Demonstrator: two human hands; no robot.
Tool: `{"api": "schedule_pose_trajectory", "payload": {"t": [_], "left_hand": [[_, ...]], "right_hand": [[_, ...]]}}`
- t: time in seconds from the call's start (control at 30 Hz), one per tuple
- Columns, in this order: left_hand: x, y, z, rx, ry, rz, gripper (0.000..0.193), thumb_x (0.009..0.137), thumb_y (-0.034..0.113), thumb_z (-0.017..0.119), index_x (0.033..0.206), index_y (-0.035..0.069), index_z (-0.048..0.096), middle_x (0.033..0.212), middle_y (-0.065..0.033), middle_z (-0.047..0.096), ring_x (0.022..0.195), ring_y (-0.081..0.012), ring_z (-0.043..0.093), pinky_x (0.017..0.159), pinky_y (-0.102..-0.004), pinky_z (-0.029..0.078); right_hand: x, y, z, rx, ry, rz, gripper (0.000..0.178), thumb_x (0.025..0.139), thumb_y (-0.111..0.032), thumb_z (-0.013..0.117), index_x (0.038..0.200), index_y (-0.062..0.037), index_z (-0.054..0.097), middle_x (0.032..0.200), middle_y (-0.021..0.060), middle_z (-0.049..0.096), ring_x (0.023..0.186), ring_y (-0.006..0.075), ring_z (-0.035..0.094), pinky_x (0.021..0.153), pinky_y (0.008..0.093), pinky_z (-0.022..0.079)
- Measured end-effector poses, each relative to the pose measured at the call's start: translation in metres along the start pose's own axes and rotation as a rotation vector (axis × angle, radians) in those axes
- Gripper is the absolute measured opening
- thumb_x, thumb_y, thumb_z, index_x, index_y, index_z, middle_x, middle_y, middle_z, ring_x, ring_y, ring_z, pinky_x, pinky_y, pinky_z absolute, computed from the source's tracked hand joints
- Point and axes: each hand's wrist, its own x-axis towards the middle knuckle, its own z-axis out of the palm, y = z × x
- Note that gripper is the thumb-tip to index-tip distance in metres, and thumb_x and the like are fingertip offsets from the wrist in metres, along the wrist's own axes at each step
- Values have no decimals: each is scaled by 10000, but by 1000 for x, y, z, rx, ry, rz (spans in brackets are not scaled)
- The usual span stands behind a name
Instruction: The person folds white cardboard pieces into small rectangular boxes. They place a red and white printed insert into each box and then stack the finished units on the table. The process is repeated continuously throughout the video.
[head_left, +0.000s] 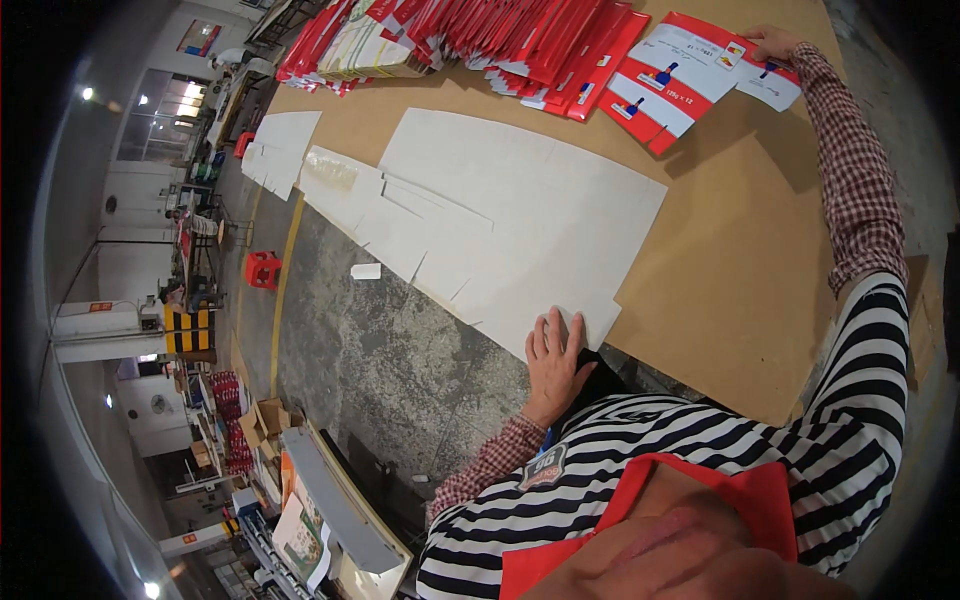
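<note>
My left hand (557, 365) lies with its fingers stretched out on the near edge of a large white cardboard blank (530, 215), which has slits cut along its sides. The blank's left edge sticks out past the table's edge. Reaching to the far right, my right hand (775, 47) is closed on the edge of a red and white printed cardboard blank (690, 65). That printed blank is tilted, and its right end casts a shadow on the brown table top (740, 220). My right fingertips are partly hidden.
Several red and white flat cartons (500, 40) lie in a long overlapping row at the back. Another white cardboard piece (283, 145) lies at the far left end. On the floor are a red stool (262, 270) and a white scrap (366, 271). A grey machine (345, 500) stands at lower left.
</note>
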Motion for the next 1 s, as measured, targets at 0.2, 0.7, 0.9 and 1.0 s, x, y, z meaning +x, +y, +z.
{"api": "schedule_pose_trajectory", "payload": {"t": [0.2,0.7,0.9,1.0], "left_hand": [[-9,0,2,0,1,-22,987,680,259,855,1511,127,339,1525,-272,270,1355,-482,313,1085,-567,281],[0,-4,8,-7,29,-6,974,692,273,840,1521,162,341,1538,-254,274,1367,-462,306,1084,-566,273],[-6,-2,17,8,69,-18,825,757,129,746,1499,164,387,1526,-242,311,1367,-444,325,1089,-551,279],[-6,-6,19,88,89,4,752,783,54,669,1483,154,413,1515,-243,332,1353,-448,351,1083,-545,305]], "right_hand": [[50,47,88,274,55,-69,641,776,-11,636,1405,-84,537,1043,91,701,822,156,647,730,332,546],[43,-139,268,154,501,135,494,944,-280,591,1376,-74,467,997,170,689,844,281,688,750,420,548],[40,-107,288,393,286,-31,509,911,-184,616,1356,-26,428,667,112,630,509,179,612,452,334,485],[44,-132,296,306,341,50,679,906,-111,608,1498,-86,277,638,81,606,463,161,556,407,325,457]]}}
